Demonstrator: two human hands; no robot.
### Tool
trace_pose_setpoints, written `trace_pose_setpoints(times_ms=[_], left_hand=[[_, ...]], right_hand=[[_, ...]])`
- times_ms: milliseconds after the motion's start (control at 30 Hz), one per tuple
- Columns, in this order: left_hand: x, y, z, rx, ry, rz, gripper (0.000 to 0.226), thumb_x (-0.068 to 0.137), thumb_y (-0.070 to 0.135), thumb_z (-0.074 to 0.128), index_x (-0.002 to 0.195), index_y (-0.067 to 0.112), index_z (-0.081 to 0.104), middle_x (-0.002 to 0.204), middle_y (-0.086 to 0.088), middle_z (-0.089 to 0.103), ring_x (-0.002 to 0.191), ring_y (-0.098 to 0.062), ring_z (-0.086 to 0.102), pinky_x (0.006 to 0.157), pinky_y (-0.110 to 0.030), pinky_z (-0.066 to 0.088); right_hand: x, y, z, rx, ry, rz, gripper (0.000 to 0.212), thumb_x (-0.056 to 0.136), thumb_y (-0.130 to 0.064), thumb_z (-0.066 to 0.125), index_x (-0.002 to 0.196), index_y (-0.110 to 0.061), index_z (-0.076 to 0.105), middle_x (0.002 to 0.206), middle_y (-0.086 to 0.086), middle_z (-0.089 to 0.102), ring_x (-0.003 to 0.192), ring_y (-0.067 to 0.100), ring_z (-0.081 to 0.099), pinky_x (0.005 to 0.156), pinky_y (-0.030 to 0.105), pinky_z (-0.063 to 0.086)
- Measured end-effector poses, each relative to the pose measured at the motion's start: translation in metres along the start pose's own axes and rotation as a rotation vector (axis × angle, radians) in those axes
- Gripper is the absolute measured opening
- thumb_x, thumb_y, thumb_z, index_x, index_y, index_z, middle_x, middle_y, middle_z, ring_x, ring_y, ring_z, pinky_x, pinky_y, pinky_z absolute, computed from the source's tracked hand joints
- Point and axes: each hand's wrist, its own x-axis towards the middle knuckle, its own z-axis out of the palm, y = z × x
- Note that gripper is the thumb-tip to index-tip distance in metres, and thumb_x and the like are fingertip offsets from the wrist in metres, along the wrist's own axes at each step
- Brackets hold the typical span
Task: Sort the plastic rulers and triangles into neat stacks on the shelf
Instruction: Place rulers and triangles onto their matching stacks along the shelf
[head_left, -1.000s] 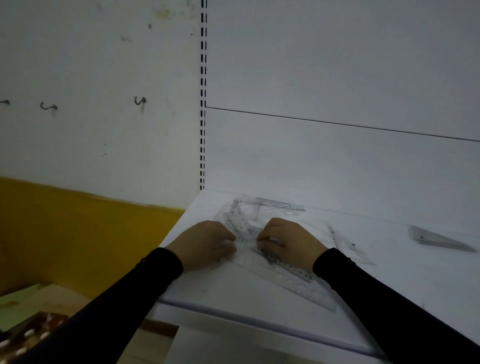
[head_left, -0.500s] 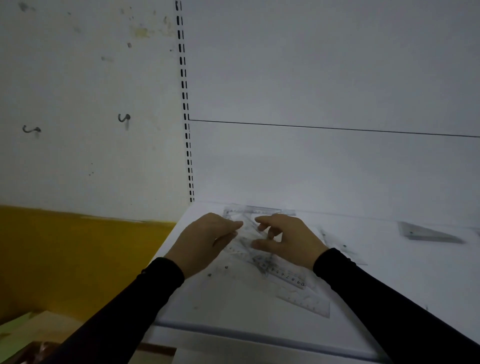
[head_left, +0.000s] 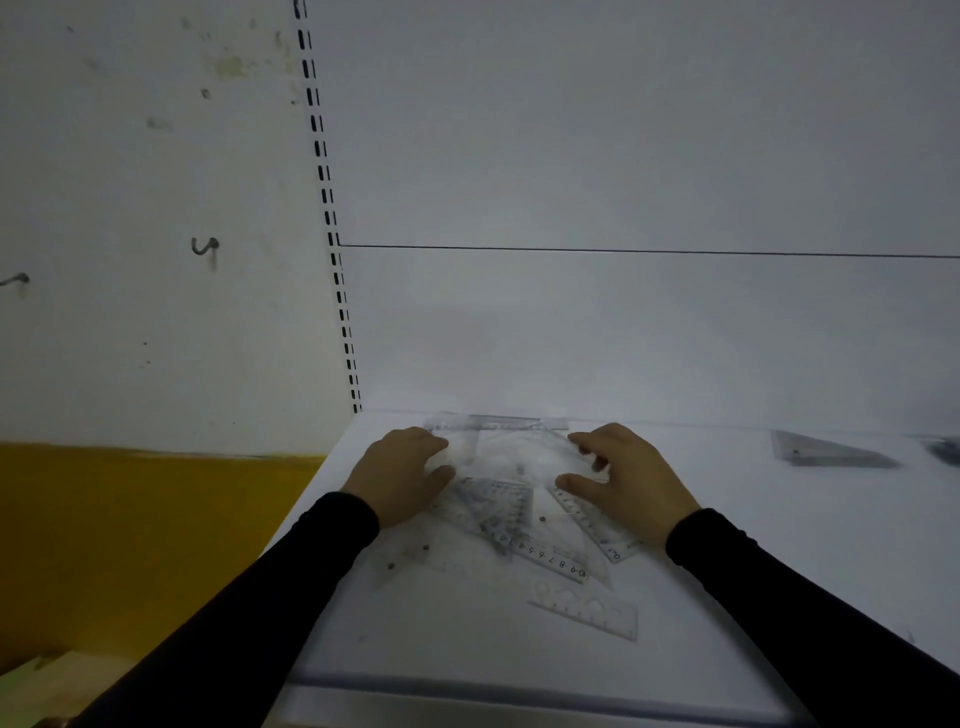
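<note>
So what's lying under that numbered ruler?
Beneath the numbered ruler more clear triangles overlap on the white shelf. Being transparent and blurred, their count and order cannot be told.

— Where did the clear plastic rulers and triangles (head_left: 511, 512) lie?
— In a loose, overlapping heap on the white shelf (head_left: 467, 639), near its back left corner, flat, edges askew, printed scales showing.
— Any apart?
— A grey triangle (head_left: 826, 451) lay flat well to the right, by the back edge.
</note>
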Motion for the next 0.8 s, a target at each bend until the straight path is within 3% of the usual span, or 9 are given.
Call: trace_pose_setpoints(times_ms=[167,333,600,800], left_hand=[[0.035,0.014,0.009,-0.001,-0.154,-0.033,0.053,0.095,0.045,0.045,0.142,0.021,0.040,0.148,-0.004,0.037,0.135,-0.022,0.034,0.112,-0.032,0.025],[0.050,0.023,0.010,0.059,-0.176,-0.017,0.034,0.098,0.032,0.041,0.120,0.014,0.059,0.122,-0.012,0.057,0.112,-0.028,0.053,0.097,-0.037,0.042],[0.045,0.030,0.005,-0.038,-0.191,0.019,0.038,0.097,0.022,0.043,0.135,0.015,0.044,0.128,-0.012,0.039,0.107,-0.028,0.053,0.093,-0.029,0.040],[0.032,0.035,-0.008,-0.124,-0.168,0.060,0.048,0.092,0.038,0.054,0.135,0.018,0.046,0.127,-0.009,0.050,0.116,-0.024,0.048,0.095,-0.027,0.036]], right_hand=[[-0.007,0.013,-0.007,-0.029,0.000,0.022,0.055,0.084,-0.045,0.063,0.132,-0.021,0.050,0.109,-0.009,0.048,0.088,0.004,0.049,0.079,0.013,0.033],[-0.012,0.024,-0.014,-0.012,0.011,0.065,0.055,0.084,-0.043,0.064,0.132,-0.020,0.051,0.109,-0.006,0.051,0.091,0.005,0.051,0.082,0.014,0.036],[-0.023,0.020,-0.022,-0.032,0.043,0.086,0.054,0.082,-0.043,0.066,0.129,-0.021,0.053,0.108,-0.007,0.051,0.088,0.003,0.052,0.080,0.013,0.036],[-0.040,0.011,-0.034,-0.085,0.069,0.098,0.054,0.083,-0.041,0.065,0.131,-0.019,0.052,0.111,-0.005,0.050,0.091,0.005,0.050,0.083,0.014,0.035]])
